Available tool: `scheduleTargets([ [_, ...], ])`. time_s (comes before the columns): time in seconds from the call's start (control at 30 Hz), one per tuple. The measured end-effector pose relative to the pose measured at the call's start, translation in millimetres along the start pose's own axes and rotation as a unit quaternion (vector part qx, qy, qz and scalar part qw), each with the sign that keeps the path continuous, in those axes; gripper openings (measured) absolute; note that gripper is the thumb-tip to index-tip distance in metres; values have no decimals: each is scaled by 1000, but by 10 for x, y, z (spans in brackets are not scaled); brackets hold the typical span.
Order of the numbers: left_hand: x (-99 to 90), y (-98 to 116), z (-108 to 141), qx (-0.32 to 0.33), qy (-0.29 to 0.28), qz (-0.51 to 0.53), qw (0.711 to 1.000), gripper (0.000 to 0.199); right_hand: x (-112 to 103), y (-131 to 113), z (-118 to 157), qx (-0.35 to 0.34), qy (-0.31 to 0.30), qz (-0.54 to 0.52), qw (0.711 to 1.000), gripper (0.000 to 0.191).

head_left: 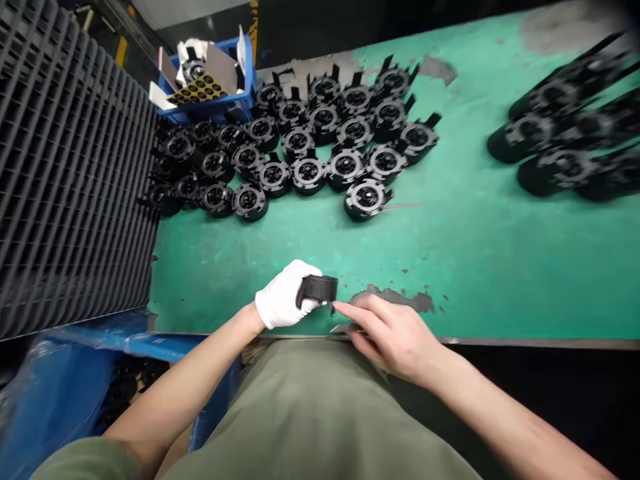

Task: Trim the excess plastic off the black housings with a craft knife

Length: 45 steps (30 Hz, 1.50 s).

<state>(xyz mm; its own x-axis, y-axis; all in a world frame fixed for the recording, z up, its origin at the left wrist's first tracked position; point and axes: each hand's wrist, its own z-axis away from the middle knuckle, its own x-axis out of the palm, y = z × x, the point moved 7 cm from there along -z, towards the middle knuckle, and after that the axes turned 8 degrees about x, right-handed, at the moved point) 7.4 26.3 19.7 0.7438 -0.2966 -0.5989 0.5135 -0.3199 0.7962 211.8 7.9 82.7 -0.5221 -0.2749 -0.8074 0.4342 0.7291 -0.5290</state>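
Note:
My left hand (284,297), in a white glove, is closed around a round black plastic part (321,288) near the table's front edge. The part is turned on its side, so its face is hidden. My bare right hand (395,333) is just right of it, with the index fingertip at the part's lower edge. Between that hand's thumb and fingers is a thin, flat grey piece (341,329), perhaps a blade; most of it is hidden. Beyond my hands, a single round black housing (367,198) sits at the front of a group of similar housings (307,172).
More black housings (555,167) stand at the right of the green table (465,260). A blue bin (220,107) with cardboard and a yellow sheet is at the back left. Grey ribbed racks (75,153) rise at the left, above a blue crate (65,387).

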Motion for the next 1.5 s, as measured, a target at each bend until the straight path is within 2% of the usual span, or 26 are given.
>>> scheduleTargets([
  [0.1,-25,19,26,21,28,21,999,34,130,67,-128,1,-31,59,998,52],
  [0.17,-50,58,61,26,47,27,998,31,138,209,-231,19,-32,80,996,54],
  [0.23,-98,139,131,28,66,27,997,30,52,372,-327,52,-10,93,994,56],
  [0.33,-228,293,286,23,106,20,994,41,-82,428,-469,43,3,65,997,47],
  [0.4,-354,390,408,12,148,23,989,47,-134,324,-576,21,5,-2,1000,48],
  [0.5,-545,523,612,-3,225,70,972,49,-106,10,-732,-18,-20,-108,994,49],
  [0.6,-690,607,827,-13,280,95,955,48,-17,-288,-873,-46,-28,-151,987,49],
  [0.67,-769,624,951,-14,293,89,952,48,53,-409,-952,-58,-29,-153,986,51],
  [0.77,-903,623,1090,-5,293,51,955,46,137,-529,-1032,-78,-31,-134,987,62],
  [0.87,-1022,616,1154,-1,265,2,964,29,177,-696,-1088,-131,-31,-101,986,69],
  [0.97,-1066,573,1181,-4,218,-8,976,13,229,-871,-1223,-177,-43,-69,981,50],
  [1.03,-1057,528,1232,1,202,-3,979,12,300,-910,-1402,-157,-75,-82,981,45],
  [1.07,-1054,499,1280,2,211,-4,977,18,348,-914,-1501,-141,-97,-96,981,43],
  [1.13,-1062,434,1436,-10,268,-15,963,40,465,-938,-1660,-128,-152,-121,973,37],
  [1.23,-1000,304,1752,-65,343,8,937,73,634,-1006,-1746,-149,-214,-133,956,30],
  [1.3,-960,113,2072,-122,409,87,900,86,714,-957,-1776,-150,-187,-101,966,25],
  [1.33,-954,-27,2317,-153,470,143,857,88,757,-908,-1796,-155,-161,-84,971,25],
  [1.37,-933,-193,2636,-193,542,200,793,82,832,-845,-1817,-159,-150,-73,973,27],
  [1.43,-865,-413,3351,-254,638,192,702,68,1049,-735,-1848,-183,-168,-62,967,30],
  [1.5,-682,-545,4140,-298,723,184,596,57,1235,-667,-1858,-207,-194,-68,957,31],
])
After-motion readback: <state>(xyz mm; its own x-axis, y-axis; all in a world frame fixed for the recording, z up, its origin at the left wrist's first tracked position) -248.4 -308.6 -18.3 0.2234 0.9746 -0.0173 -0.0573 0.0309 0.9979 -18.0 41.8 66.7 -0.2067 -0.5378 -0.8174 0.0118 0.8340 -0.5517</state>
